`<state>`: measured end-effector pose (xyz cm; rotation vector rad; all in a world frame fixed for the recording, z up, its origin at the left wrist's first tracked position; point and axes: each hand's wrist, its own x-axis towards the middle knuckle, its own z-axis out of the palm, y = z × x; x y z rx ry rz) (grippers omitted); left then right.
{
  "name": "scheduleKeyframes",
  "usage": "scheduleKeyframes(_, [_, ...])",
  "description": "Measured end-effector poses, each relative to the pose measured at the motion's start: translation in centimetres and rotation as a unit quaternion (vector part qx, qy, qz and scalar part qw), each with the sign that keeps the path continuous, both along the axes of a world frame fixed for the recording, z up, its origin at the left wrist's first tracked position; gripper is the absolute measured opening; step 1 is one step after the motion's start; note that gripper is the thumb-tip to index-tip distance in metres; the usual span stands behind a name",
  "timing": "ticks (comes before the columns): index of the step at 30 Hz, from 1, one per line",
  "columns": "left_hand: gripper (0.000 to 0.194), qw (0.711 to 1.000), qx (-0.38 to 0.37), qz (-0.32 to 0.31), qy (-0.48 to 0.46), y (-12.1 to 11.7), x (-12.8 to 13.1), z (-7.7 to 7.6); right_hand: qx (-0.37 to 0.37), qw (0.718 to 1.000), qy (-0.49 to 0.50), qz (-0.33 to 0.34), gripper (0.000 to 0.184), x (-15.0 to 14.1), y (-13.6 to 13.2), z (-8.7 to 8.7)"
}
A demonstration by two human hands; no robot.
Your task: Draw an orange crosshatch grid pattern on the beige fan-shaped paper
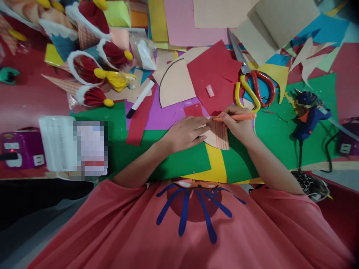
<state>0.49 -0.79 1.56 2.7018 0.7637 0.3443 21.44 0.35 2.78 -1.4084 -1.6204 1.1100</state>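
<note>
"Peach-coloured paper wedge with orange stripes [220,137], light enough to skid. Any advice for even lines?"

"Press down with the bare left hand [186,135], fingertips clear of fresh ink. Draw the slim orange marker [244,117] along lightly, at one steady speed, matching each gap to its neighbour. Ease off near the curved edge, to spare the large green sheet [182,160] from stray ink."

"And the grip?"

"Bare right hand [239,126]: thumb and fingers together, clamped on the marker. Left hand: clamped on nothing, fingers slightly bent and apart, resting over the wedge. Contact between marker tip and paper: impossible to tell."

"Position of the wedge?"

"Partly beneath the left fingers, left portion hidden. Stripes just beside the right hand, on the body side of the marker. Curved edge towards the body, near the bright yellow paper [215,162]."
</note>
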Motion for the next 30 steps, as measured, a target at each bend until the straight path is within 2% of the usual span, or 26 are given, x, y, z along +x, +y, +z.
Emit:
scheduleKeyframes(6, [0.034, 1.0, -0.021, 0.005, -0.001, -0.01, 0.0, -0.13, -0.005, 1.0, 0.007, 0.006, 0.02, 0.0, 0.1, 0.06])
scheduleKeyframes(11, [0.034, 0.999, -0.026, 0.026, -0.008, 0.13, -0.02, -0.08, -0.006, 0.998, 0.057, -0.033, 0.018, 0.43, -0.28, -0.35])
scheduleKeyframes(16, [0.037, 0.998, -0.022, 0.065, -0.011, 0.31, -0.02, 0.02, 0.051, 0.996, 0.038, -0.059, 0.023, 0.65, -0.82, -0.32])
scheduleKeyframes(19, [0.039, 0.997, -0.03, 0.072, 0.001, 0.3, 0.01, 0.01, 0.06, 0.997, 0.027, -0.044, 0.024, 0.6, -0.83, -0.12])
scheduleKeyframes(26, [0.038, 0.996, -0.042, 0.076, -0.002, 0.23, 0.0, 0.05, 0.012, 1.0, 0.009, 0.0, 0.025, 0.16, -0.12, -0.14])
scheduleKeyframes(30, [0.036, 0.996, -0.038, 0.075, -0.014, 0.24, 0.0, 0.11, 0.01, 1.0, 0.008, -0.002, 0.025, 0.05, 0.02, -0.35])
